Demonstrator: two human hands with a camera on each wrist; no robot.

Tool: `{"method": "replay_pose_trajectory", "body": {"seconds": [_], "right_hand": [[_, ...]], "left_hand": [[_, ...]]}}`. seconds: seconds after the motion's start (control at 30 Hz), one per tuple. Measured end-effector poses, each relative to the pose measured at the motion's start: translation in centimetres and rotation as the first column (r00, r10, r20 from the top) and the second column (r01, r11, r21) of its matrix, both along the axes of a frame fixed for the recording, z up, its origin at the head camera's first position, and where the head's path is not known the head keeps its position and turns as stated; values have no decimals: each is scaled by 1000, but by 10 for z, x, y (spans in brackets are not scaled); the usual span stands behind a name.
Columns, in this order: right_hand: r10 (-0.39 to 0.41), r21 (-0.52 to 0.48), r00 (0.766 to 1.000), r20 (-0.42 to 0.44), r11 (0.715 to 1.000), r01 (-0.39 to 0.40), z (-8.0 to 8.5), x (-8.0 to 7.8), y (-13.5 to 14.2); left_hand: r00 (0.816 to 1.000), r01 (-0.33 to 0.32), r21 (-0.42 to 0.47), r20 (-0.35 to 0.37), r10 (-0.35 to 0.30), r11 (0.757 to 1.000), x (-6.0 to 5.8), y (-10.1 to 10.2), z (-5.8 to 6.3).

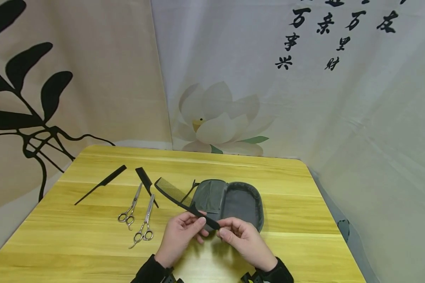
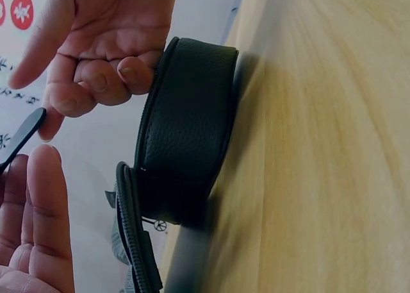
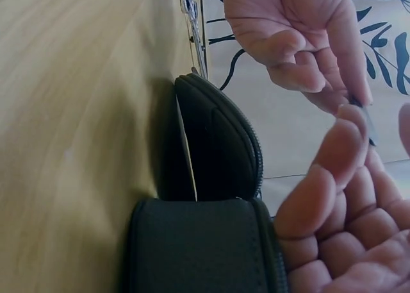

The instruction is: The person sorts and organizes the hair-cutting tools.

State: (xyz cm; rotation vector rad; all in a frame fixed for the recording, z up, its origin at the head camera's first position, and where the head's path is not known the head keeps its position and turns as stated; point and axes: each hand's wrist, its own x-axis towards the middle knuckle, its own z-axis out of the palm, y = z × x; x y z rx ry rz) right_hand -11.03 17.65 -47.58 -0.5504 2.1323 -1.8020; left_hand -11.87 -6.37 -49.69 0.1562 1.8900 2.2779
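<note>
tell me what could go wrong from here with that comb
The comb could slip: the left hand and right hand pinch only its handle, leaving the toothed end unsupported.

The left hand might knock the nearest scissors on the table if it swings outward.

Lowering the comb carelessly could bump the open case.

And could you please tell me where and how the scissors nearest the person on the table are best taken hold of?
Probably by the finger rings, coming from the near side with the left hand, once it is free of the black comb. The scissors lie with their rings toward the person and blades pointing away.
</note>
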Motion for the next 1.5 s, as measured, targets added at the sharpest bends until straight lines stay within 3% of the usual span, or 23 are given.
{"method": "replay_pose_trajectory", "body": {"seconds": [0.3,0.63,0.7,0.77,0.83,0.9,0.93,1.0,1.1,1.3,1.5], "right_hand": [[-19,0,998,-53,1000,19,-5,1,-4],[-81,68,996,-36,994,84,-4,0,-5],[-129,62,991,-17,990,130,-3,0,-5],[-193,47,981,0,980,193,-2,0,-4],[-284,24,959,21,959,283,1,-1,-2],[-380,7,924,42,925,380,5,-1,3],[-425,1,904,53,905,425,8,-2,5],[-507,-7,860,61,861,509,11,-3,12],[-599,0,800,39,801,599,15,-5,25],[-721,-4,693,-7,693,721,20,-5,49],[-756,43,646,-106,645,763,20,-5,54]], "left_hand": [[998,46,-17,-35,-47,999,2,4,-3],[989,108,-136,-89,-121,985,4,5,-3],[985,90,-210,-127,-118,974,3,2,-2],[979,17,-297,-189,-76,955,1,-2,0],[967,-122,-374,-252,26,919,-2,-7,1],[955,-242,-421,-260,139,875,-5,-13,1],[953,-276,-436,-241,185,857,-7,-15,1],[956,-293,-442,-157,248,848,-9,-20,1],[968,-228,-400,3,250,888,-12,-25,-1],[959,-151,-193,210,192,970,-16,-27,-6],[948,-40,-43,315,51,998,-19,-28,-11]]}}
